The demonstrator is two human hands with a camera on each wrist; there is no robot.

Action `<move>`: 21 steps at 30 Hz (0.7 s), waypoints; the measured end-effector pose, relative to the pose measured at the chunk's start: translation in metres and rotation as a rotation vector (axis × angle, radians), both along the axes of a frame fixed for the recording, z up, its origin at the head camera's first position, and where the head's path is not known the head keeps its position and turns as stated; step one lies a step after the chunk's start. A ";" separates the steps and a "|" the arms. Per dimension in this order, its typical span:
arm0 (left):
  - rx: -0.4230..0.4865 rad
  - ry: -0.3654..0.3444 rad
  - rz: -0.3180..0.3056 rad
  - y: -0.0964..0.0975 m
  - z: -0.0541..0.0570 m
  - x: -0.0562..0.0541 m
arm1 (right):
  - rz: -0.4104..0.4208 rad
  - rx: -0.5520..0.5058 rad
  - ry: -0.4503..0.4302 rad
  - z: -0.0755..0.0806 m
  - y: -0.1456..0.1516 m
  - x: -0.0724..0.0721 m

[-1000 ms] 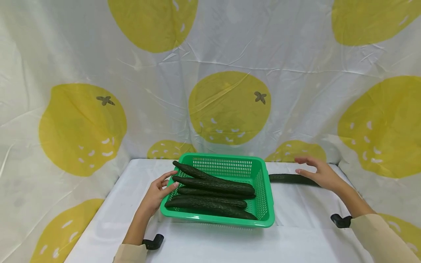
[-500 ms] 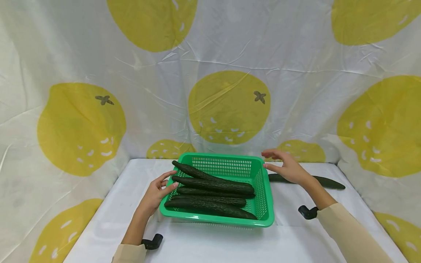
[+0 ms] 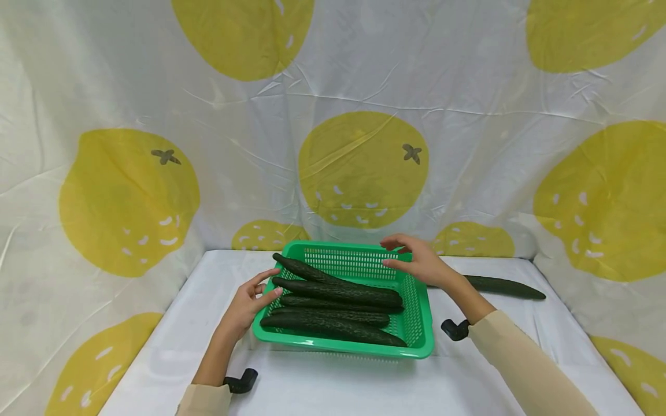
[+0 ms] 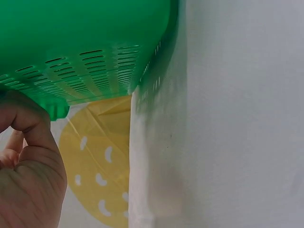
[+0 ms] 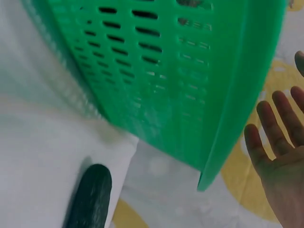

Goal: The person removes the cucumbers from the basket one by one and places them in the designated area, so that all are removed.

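Basket, green, holds five cucumbers; left hand pinches rim.

A creased white cloth with large printed yellow fruits hung behind the table and on both its sides. The table was covered in white.

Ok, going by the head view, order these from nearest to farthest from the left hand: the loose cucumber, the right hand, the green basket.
1. Green basket: nearest, its left rim held by the left hand.
2. Right hand: across at the basket's far right corner.
3. Loose cucumber: farthest, outside the basket to its right.
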State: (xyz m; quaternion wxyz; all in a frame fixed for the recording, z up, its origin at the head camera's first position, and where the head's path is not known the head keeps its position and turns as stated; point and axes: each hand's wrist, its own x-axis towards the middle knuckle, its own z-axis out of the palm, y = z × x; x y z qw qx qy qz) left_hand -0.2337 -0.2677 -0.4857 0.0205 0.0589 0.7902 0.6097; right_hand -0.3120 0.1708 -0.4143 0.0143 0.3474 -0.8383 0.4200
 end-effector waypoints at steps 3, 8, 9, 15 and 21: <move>-0.007 -0.009 0.010 0.001 0.001 0.000 | 0.022 0.001 -0.015 -0.002 -0.011 -0.001; -0.008 -0.025 0.015 0.000 0.002 0.000 | 0.046 0.005 -0.044 -0.007 -0.025 -0.005; -0.008 -0.025 0.014 0.000 0.002 0.000 | 0.046 0.009 -0.046 -0.008 -0.028 -0.005; -0.004 -0.011 0.001 -0.001 0.001 0.000 | 0.055 0.044 -0.059 -0.021 -0.041 -0.008; 0.007 -0.009 0.004 0.001 0.000 0.000 | 0.060 0.083 -0.096 -0.034 -0.050 -0.004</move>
